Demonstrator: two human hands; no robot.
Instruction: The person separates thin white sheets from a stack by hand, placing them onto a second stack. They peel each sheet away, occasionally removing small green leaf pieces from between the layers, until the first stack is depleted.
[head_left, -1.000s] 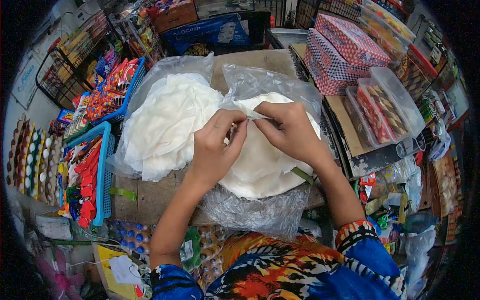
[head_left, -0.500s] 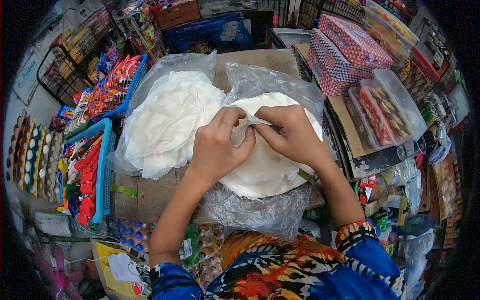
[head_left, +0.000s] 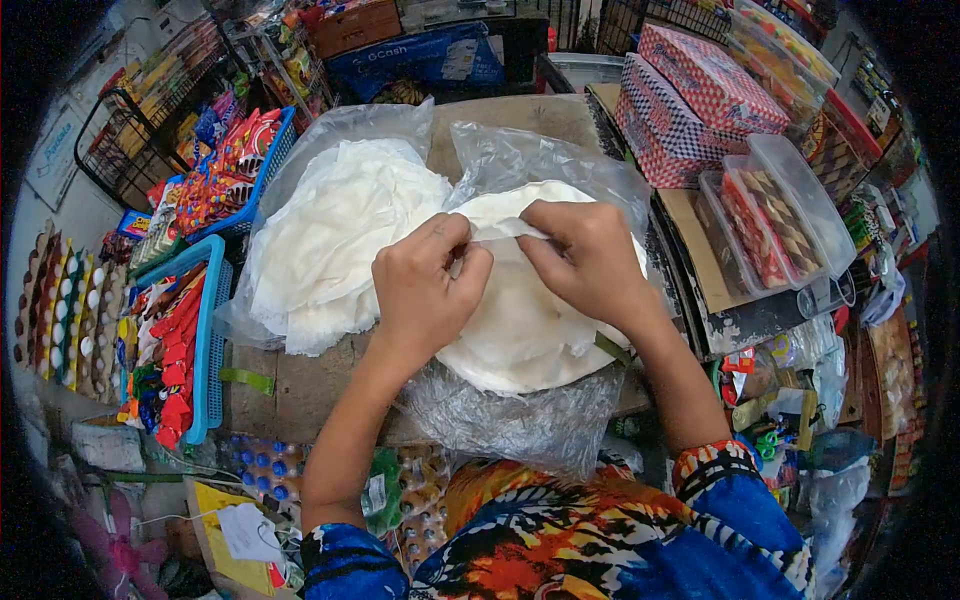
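Observation:
A round stack of thin white spring roll wrappers point(head_left: 535, 335) lies on clear plastic in front of me. Over its far half, my left hand point(head_left: 430, 285) and my right hand point(head_left: 590, 260) pinch a lifted wrapper edge point(head_left: 508, 230) stretched in a short strip between them. Fingers of both hands are closed on it; the left fingertips are partly hidden behind the knuckles. To the left sits a second, looser pile of separated wrappers point(head_left: 340, 240), also on clear plastic, with ragged overlapping edges.
Both piles rest on a worn wooden board point(head_left: 290, 395). Blue baskets point(head_left: 213, 340) of packaged snacks and egg trays point(head_left: 75, 320) stand at the left. Checkered boxes point(head_left: 690, 105) and clear plastic containers point(head_left: 790, 215) are at the right. Crumpled plastic point(head_left: 520, 425) hangs at the front edge.
My hands have moved a little apart, the left one leftward. More of the wrapper edge now shows stretched between them. Both piles stay in place.

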